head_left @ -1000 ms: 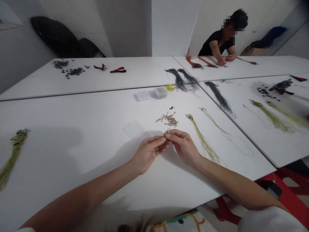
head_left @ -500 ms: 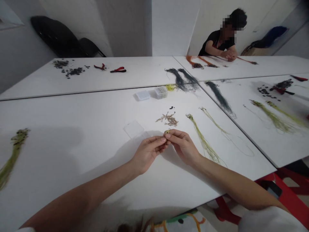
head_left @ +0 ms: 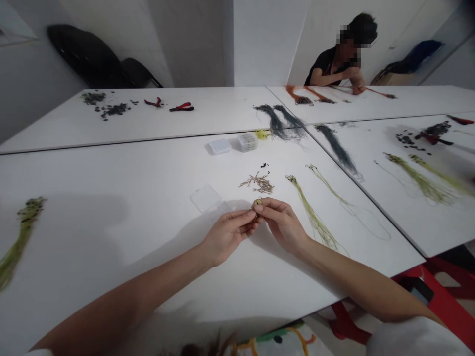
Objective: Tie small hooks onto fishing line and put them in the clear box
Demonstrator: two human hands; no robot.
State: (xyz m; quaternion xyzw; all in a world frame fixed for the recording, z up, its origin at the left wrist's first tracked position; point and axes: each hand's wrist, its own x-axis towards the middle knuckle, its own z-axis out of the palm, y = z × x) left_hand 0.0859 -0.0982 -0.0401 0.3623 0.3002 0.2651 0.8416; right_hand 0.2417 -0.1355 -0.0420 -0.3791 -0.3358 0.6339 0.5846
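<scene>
My left hand (head_left: 230, 234) and my right hand (head_left: 284, 222) meet at the middle of the white table (head_left: 111, 212). Their fingertips pinch a small yellow-green piece (head_left: 258, 201), mostly hidden by the fingers. Just beyond lies a pile of small brown pieces (head_left: 261, 184), with a few tiny black bits (head_left: 264, 165) behind it. A clear flat lid (head_left: 206, 198) lies left of the pile. Right of my right hand, a bundle of yellow-green strands (head_left: 309, 210) is spread out.
Two small plastic boxes (head_left: 219, 146) (head_left: 248, 142) stand farther back. Dark green strand bundles (head_left: 274, 121) cross the table seam. Red-handled pliers (head_left: 181, 107) lie on the far table. Another green bundle (head_left: 25, 227) is at far left. A person (head_left: 334, 69) sits at the back right.
My hands keep nearly the same place and pinch. The person at the back has raised one hand and bent that arm.
</scene>
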